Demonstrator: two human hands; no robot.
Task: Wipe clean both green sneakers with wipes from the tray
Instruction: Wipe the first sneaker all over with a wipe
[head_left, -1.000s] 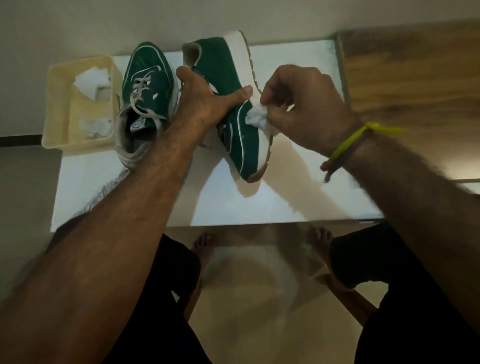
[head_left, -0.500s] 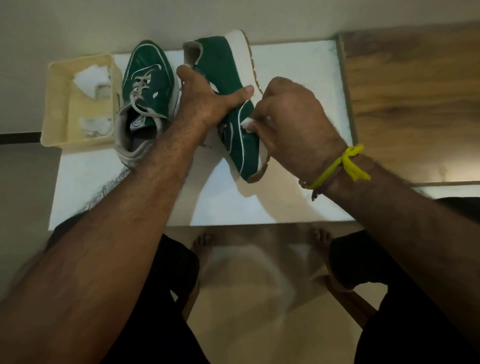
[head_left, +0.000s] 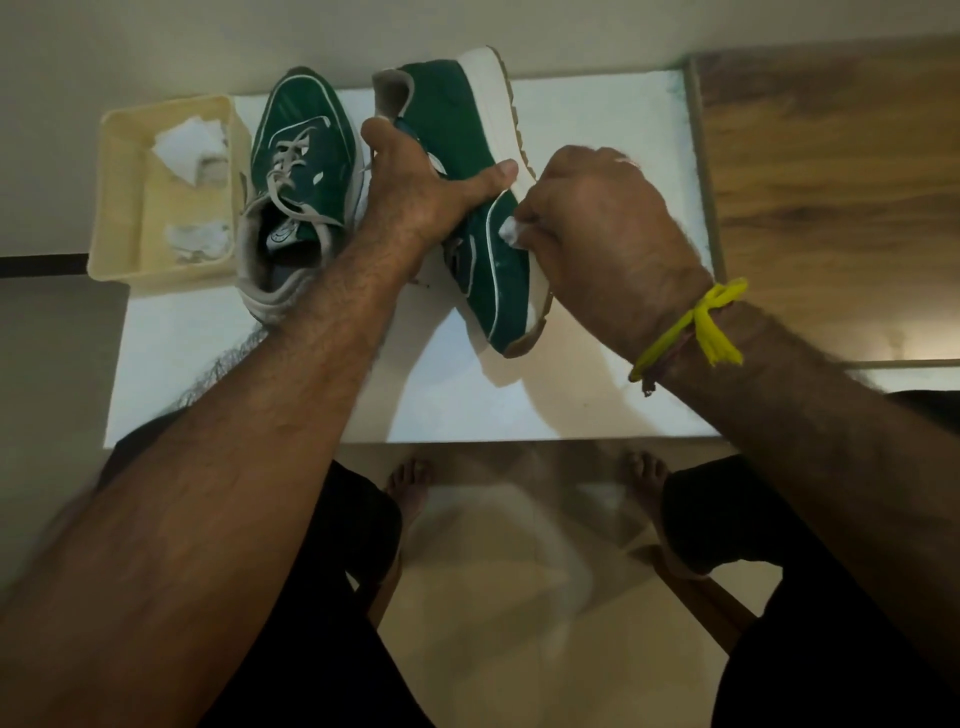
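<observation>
Nearest, the right hand has its fingers clamped on a crumpled wipe, pressed to the green side panel of the tilted sneaker. The left hand grips that sneaker across the middle, thumb on the white sole edge, holding it on its side over the white surface. Judged light and fairly stiff at the sole, soft at the upper; the mid-body hold suits it. The second sneaker rests upright just beside, touching the tray, which overhangs the surface's left edge with wipes inside. Open room lies right and toward the near edge.
</observation>
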